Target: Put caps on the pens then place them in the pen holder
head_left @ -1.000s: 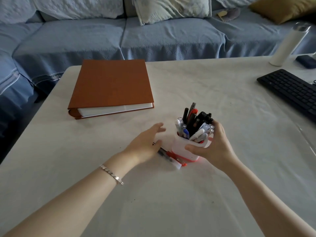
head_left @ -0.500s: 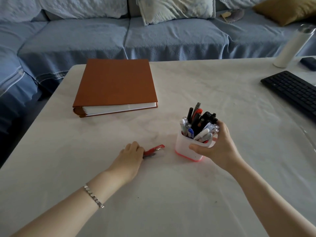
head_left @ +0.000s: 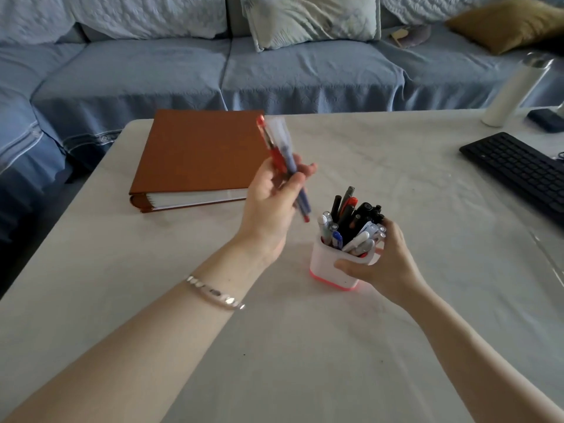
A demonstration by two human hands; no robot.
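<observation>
My left hand (head_left: 271, 203) is raised above the table and grips two capped pens (head_left: 282, 151), one red and one blue with a clear cap, their caps pointing up and away. Their lower ends hang just left of the pen holder. The white pen holder (head_left: 328, 264) with a pink base stands on the table, packed with several pens (head_left: 351, 221). My right hand (head_left: 387, 261) wraps round the holder's right side, thumb across its front.
A brown binder (head_left: 198, 157) lies at the back left of the white table (head_left: 213, 346). A black keyboard (head_left: 518, 172), a white bottle (head_left: 512, 90) and a dark small object (head_left: 546, 119) sit at the right. A blue sofa runs behind.
My left hand gathered the pens lying left of the holder, then lifted them off the table and up toward the binder. My right hand stayed on the holder.
</observation>
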